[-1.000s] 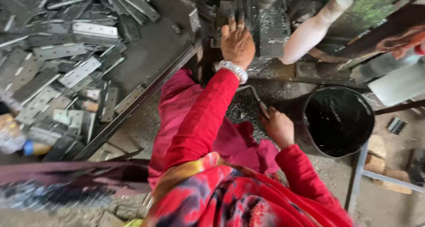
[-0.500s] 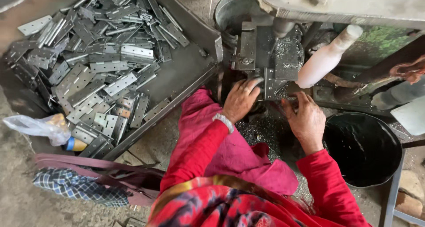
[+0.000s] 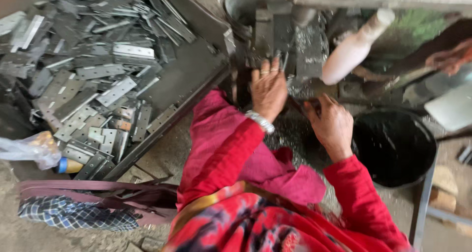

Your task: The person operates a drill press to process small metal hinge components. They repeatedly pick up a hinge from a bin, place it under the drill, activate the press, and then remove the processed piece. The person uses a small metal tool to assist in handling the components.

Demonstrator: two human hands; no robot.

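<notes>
My left hand [image 3: 268,90] reaches forward, its fingertips on the dark metal block of a press machine [image 3: 282,33]; rings and a silver bracelet show on it. Whether it holds a small part under the fingers is hidden. My right hand [image 3: 332,124] sits just to the right, closed around a thin dark metal tool or strip [image 3: 297,107] that points left toward the machine. Both arms wear red sleeves. Metal shavings [image 3: 290,134] cover the surface below the hands.
A large pile of grey metal hinge plates [image 3: 93,70] fills a tray at left. A black bucket [image 3: 393,146] stands at right. A white bottle-shaped handle [image 3: 354,48] juts from the machine. Another person's hand [image 3: 450,58] shows at far right. A plastic bag [image 3: 29,151] lies at left.
The view has shifted and come closer. My left hand moved from high on the machine down to its lower block. My right hand came up beside it, holding the tool.
</notes>
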